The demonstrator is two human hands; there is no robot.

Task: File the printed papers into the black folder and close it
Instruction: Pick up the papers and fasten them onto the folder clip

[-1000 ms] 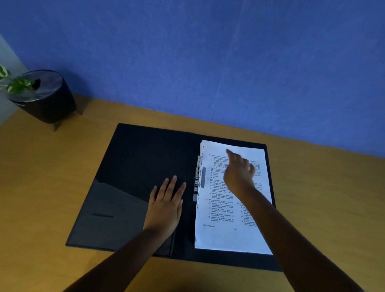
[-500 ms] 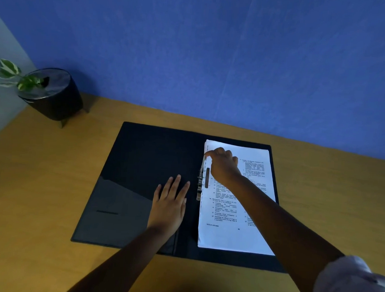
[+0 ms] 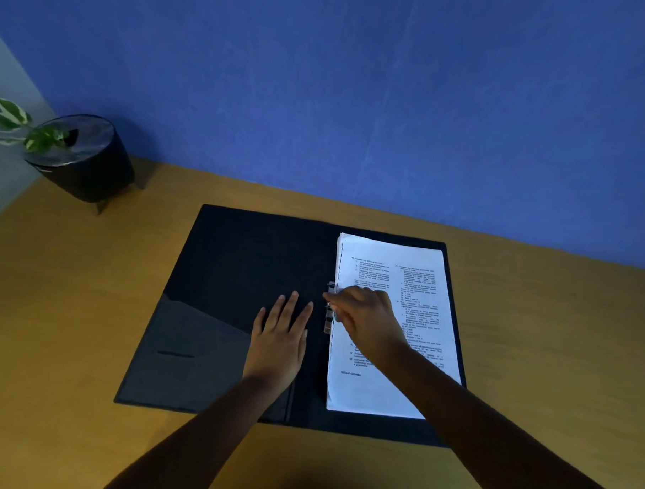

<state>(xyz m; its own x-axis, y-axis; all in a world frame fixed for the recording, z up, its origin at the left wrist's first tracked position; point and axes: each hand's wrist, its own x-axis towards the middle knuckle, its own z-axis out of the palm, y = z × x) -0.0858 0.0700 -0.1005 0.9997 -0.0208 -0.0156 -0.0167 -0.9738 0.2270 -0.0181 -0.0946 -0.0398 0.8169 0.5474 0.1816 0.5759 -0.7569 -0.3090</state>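
The printed papers (image 3: 387,332) are already lying on the right half of the open black folder (image 3: 238,277), frame centre. The right hand (image 3: 365,320) is pinching the metal fastener (image 3: 328,311) — the left hand (image 3: 280,338) is pressing flat, gripping nothing. Closing is remaining.

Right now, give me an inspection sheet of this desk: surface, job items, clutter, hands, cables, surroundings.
Surface: wooden desk, bare apart from the items below.
Job items: black folder lies open and flat; printed papers stacked on its right half, left edge at the metal clip.
Clutter: black plant pot with green leaves, far left corner, apart from the folder.
Hands: left hand flat, palm down on the folder's left half; right hand over the papers, fingertips at the clip. Whether it pinches the clip cannot be told.
Cables: nothing seen.
Surroundings: blue wall behind the desk.
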